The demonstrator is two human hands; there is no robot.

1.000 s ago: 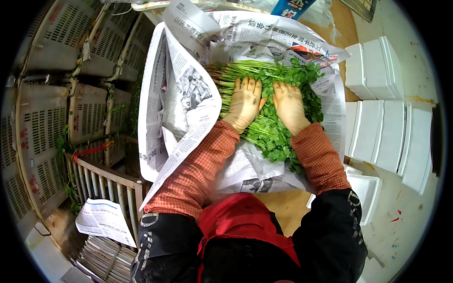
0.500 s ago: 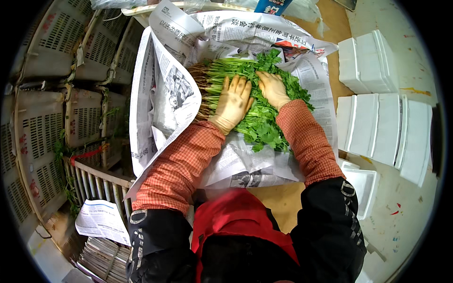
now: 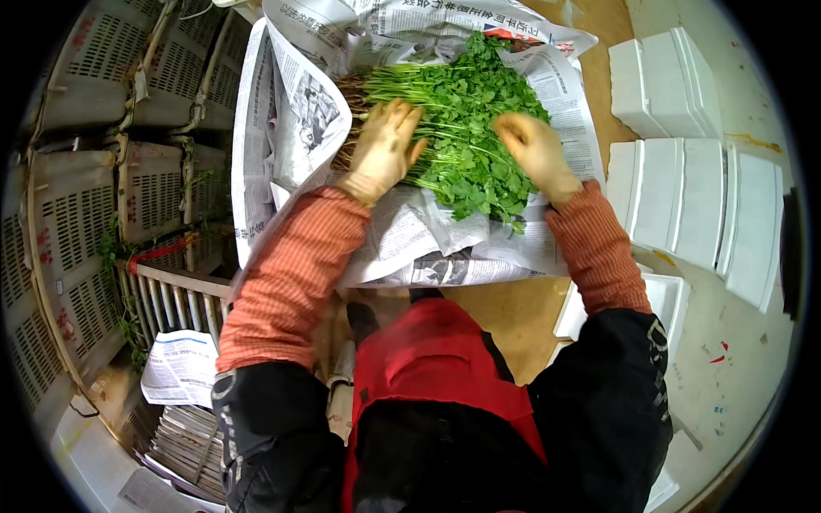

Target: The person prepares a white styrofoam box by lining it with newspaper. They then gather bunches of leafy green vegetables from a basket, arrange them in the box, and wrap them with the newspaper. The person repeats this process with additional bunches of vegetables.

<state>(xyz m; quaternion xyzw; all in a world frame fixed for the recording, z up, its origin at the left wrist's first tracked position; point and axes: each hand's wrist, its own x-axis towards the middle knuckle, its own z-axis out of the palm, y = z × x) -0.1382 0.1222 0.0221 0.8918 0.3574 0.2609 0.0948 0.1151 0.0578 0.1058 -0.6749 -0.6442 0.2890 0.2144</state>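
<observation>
Bunches of leafy herbs (image 3: 479,111), like coriander or thin celery, lie in a newspaper-lined box. Their brown roots point left and their leaves right. Newspaper sheets (image 3: 564,115) spread around and beneath them, with one flap (image 3: 310,115) folded up at the left. My gloved left hand (image 3: 383,147) rests over the stems near the roots, thumb apart from the fingers. Above the right edge of the leaves is my gloved right hand (image 3: 534,154). Its fingers bend downward and are blurred, so whether they grip anything is unclear.
White foam boxes (image 3: 676,197) are stacked along the right, with an open white tray (image 3: 667,299) nearer me. Slotted plastic crates (image 3: 73,214) line the left. A metal rack (image 3: 184,295) and a pile of folded newspapers (image 3: 184,445) sit at the lower left.
My right hand has come off the leaves and moved right and nearer. My left hand has shifted left toward the roots. The view has tilted, so the box appears higher.
</observation>
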